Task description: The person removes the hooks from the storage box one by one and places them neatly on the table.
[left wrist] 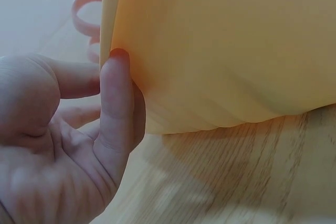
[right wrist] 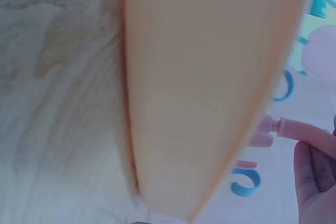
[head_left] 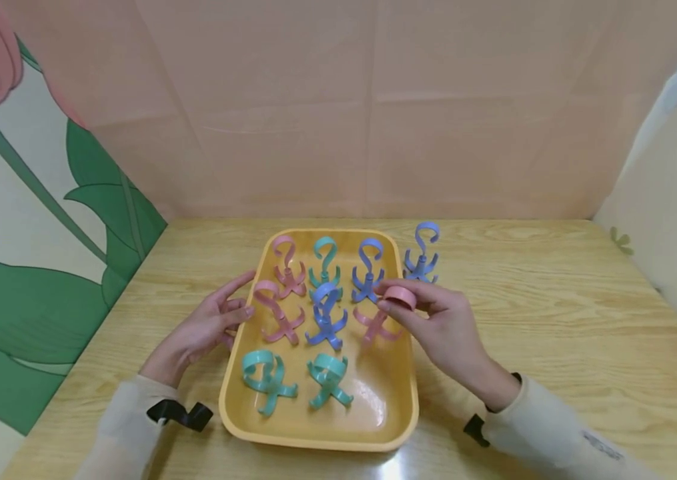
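Note:
My left hand pinches the left rim of a yellow tray, fingers against its outer wall. In my right hand, thumb and index finger pinch the curved top of a pink claw hook, whose spread prongs are over the tray's right side. Inside the tray are two more pink claw hooks, two blue claw hooks, and three green claw hooks, two of these near the front. The right wrist view shows the tray's outer wall and the held hook's pink stem.
Another blue claw hook stands on the wooden table just right of the tray's far corner, partly behind my right hand. A pink sheet hangs along the table's back edge; a flower-patterned panel borders the left.

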`<state>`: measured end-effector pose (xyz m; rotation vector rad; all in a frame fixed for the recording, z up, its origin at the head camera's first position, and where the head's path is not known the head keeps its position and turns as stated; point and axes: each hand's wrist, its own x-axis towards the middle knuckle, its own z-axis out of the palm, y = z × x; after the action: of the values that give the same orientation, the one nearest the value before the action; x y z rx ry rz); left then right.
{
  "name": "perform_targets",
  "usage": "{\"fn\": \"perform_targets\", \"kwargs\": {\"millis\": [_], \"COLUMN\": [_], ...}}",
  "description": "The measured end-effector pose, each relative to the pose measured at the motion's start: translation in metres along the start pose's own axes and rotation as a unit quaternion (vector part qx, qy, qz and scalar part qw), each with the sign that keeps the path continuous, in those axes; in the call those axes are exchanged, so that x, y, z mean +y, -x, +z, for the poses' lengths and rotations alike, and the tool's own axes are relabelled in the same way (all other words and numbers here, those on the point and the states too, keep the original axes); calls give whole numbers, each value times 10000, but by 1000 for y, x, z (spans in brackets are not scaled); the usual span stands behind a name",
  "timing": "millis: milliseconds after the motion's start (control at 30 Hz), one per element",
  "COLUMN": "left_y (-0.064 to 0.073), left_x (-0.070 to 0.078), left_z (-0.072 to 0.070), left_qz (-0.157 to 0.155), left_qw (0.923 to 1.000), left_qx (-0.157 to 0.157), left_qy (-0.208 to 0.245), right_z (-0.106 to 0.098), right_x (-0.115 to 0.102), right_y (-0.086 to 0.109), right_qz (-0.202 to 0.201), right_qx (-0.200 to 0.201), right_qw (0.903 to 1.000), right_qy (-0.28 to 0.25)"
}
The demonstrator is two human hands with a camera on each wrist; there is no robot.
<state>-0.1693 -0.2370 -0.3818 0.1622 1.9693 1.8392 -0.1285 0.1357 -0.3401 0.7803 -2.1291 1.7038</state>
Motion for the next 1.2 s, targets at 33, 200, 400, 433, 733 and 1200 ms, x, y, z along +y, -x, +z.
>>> {"fn": "perform_targets", "kwargs": {"millis": [33, 200, 400, 433, 733, 1200], "left_y": [0, -1, 0, 0, 1, -1], "left_x": [0, 0, 0, 0, 0, -1], "left_z": [0, -1, -1, 0, 0, 0], "left_qz": [5, -12, -13, -24, -78, -111], "left_qw": [10000, 10000, 10000, 10000, 10000, 9999], "left_qx": [-3, 8, -2, 3, 12, 47], "left_qy": [6, 13, 24, 32, 32, 15], "right_z": [-2, -13, -27, -30, -58, -100], "right_x": [-2, -9, -14, -14, -9, 26], "right_y": [0, -3, -6, -7, -9, -13], "right_qz": [-4, 124, 220, 220, 585, 1103], "right_qx": [8, 144, 341, 366, 801, 1322], "right_qw": [10000, 9986, 9955, 9949, 9913, 9837], "right_qy": [-72, -502, -855, -913, -866, -516]}}
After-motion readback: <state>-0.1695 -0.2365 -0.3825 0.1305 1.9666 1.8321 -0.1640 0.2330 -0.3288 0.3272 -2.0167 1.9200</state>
